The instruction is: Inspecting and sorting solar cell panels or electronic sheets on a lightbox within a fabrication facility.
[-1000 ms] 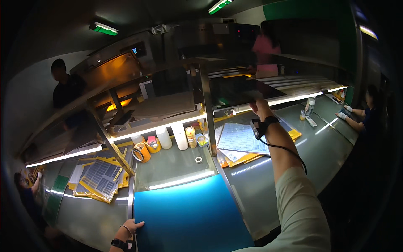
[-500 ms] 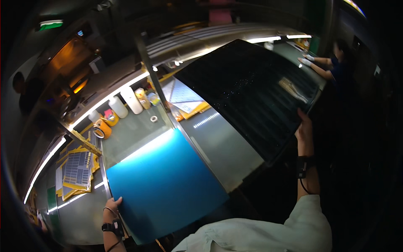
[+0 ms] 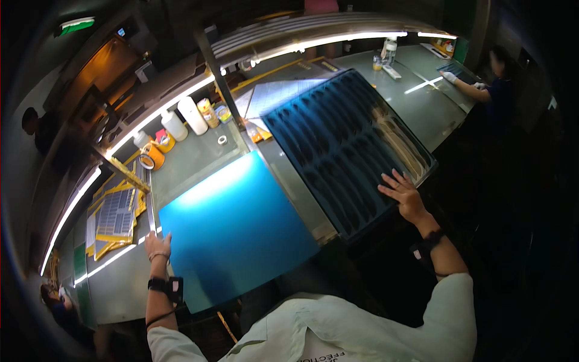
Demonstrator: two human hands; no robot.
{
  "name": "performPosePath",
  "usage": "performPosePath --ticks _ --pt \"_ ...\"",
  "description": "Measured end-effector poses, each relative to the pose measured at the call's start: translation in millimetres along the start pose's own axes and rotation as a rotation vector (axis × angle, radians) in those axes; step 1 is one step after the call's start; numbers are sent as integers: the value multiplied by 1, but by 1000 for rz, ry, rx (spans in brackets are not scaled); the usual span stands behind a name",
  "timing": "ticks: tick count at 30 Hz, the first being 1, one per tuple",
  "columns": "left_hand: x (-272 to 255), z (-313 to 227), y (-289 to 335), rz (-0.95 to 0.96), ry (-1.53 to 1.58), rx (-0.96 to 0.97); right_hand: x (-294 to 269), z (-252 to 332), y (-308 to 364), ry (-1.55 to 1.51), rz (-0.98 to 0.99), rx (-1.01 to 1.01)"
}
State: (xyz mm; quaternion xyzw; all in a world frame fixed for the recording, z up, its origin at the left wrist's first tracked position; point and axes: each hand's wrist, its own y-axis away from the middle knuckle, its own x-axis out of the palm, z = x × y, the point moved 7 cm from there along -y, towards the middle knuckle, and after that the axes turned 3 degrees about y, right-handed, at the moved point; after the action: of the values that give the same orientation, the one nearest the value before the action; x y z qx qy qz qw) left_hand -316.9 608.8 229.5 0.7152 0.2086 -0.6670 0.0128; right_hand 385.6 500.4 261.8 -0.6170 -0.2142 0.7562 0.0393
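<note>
Dim room: a long counter [image 3: 117, 295] is lit from above by white light strips [image 3: 158, 118].
Yellow-edged sheets [image 3: 114, 214]: a printed stack is piled loosely on the left section.
Orange rolls [image 3: 155, 157]: these are lined up with white bottles [image 3: 174, 125] along the back.
Left hand [image 3: 158, 246]: placed at the left edge of the blue sheet [image 3: 235, 235]; whether the edge is pinched by this grip cannot be told.
Blue sheet: laid flat on the middle section, near the front.
Dark panel [image 3: 338, 145]: half a second ago it was held up by its right edge; now it seems to have been lowered over the right section, just beside the blue sheet. By this, the carry is judged nearly done; full contact with the counter cannot be confirmed.
Right hand [image 3: 410, 199]: this grip is loosened, fingers spread over the panel's near right edge; no pinch is seen.
Co-worker's gloved hand [image 3: 449, 76]: seen far right.
</note>
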Motion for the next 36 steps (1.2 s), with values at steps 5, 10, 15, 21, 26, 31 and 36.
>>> performPosePath --ticks 5,10,15,21,26,31,36 --pt "-14 -167 20 3 375 544 44 -9 19 -32 163 11" --pt "3 -338 97 172 386 843 27 50 17 -103 384 -65" --pt "37 -413 142 257 321 849 46 130 15 -79 192 -93" --pt "59 -414 152 266 359 865 57 130 21 -108 124 -153" --pt "55 -412 148 266 355 861 52 120 6 -217 198 -69" --pt "16 -384 119 9 924 646 2 1 -16 -970 -136 704" --pt "22 -420 127 176 692 1023 -67 0 -56 -715 -338 343"
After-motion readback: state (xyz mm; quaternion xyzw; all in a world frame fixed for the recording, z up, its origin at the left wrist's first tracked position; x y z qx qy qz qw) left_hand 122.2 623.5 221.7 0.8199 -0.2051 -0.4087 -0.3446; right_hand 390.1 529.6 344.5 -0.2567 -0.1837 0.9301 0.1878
